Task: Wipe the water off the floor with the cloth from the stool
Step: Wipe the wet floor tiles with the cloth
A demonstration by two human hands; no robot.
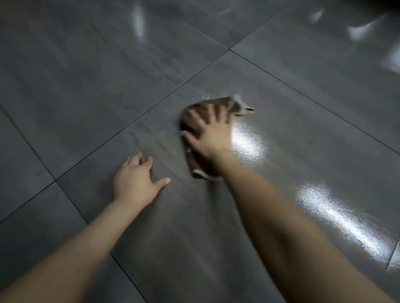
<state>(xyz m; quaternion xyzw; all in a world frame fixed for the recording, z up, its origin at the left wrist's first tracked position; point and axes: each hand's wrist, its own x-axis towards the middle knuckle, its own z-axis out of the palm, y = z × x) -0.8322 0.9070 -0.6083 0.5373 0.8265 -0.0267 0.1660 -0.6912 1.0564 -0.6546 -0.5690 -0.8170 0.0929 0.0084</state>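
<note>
A brown cloth [228,104] with a pale edge lies flat on the grey tiled floor [106,78]. My right hand [210,131] presses down on it with fingers spread; the hand and cloth are blurred by motion. A faint wet smear [207,97] shows just beyond the cloth's far edge. My left hand [138,183] rests on the floor to the left of the cloth, fingers apart, holding nothing. The stool is out of view.
Dark grout lines [150,108] cross the glossy tiles. Bright light reflections [247,142] gleam on the floor right of the cloth and further toward the lower right [343,217]. More glare sits at the top right.
</note>
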